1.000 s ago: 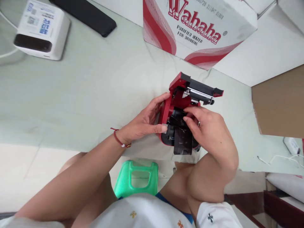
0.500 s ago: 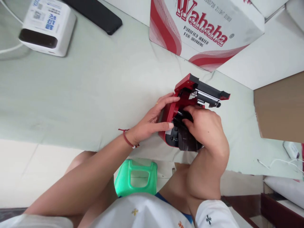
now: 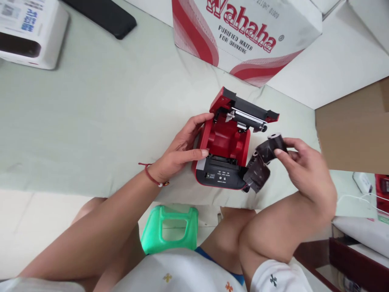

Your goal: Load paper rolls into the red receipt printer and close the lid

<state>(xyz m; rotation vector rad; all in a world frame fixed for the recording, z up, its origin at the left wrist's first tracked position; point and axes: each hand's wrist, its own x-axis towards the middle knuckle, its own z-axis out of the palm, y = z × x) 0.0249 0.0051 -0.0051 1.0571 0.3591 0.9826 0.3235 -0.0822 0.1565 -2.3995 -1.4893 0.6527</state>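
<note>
A red and black label printer (image 3: 223, 140) sits at the table's near edge with its lid tilted up. Its red inner bay shows, with no roll in it. My left hand (image 3: 178, 152) grips the printer's left side, fingers on the upper rim and thumb by the front panel. To the right of the bay, my right hand (image 3: 308, 168) pinches a black ribbon roll (image 3: 271, 148) with a pale core between thumb and fingers. A loose length of black film hangs from it past the printer's front right corner, partly in front of it.
A Wahaha water carton (image 3: 243, 40) stands behind the printer. At the far left are a white device (image 3: 50, 34) and a long black object (image 3: 103, 16). A brown cardboard box (image 3: 352, 125) is to the right, and a green plastic stool (image 3: 152, 231) stands below the table edge.
My right hand has drawn the black ribbon roll out of the printer's bay and off to the right. My left hand keeps its hold on the printer. The view has shifted slightly.
</note>
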